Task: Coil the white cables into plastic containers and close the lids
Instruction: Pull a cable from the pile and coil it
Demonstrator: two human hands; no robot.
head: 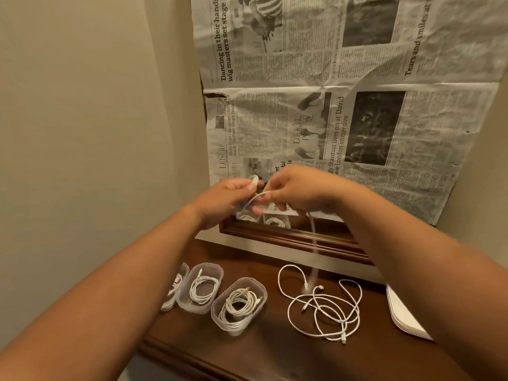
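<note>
My left hand (226, 198) and my right hand (298, 189) are raised above the dresser, both gripping one white cable (254, 200). A small loop of it shows at my left fingertips, and its blurred tail (313, 243) hangs down from my right hand toward the dresser top. Loose white cables (324, 309) lie tangled on the wood below. Three open clear plastic containers stand at the left: one (239, 305) with a coiled cable, a second (200, 287) with a coiled cable, and a third (176, 288) partly hidden by my left forearm.
The brown wooden dresser top (275, 350) has its front edge near me. A mirror in a wooden frame (288, 239), covered with newspaper (343, 105), stands at the back. White lids (404, 314) lie stacked at the right. A beige wall is on the left.
</note>
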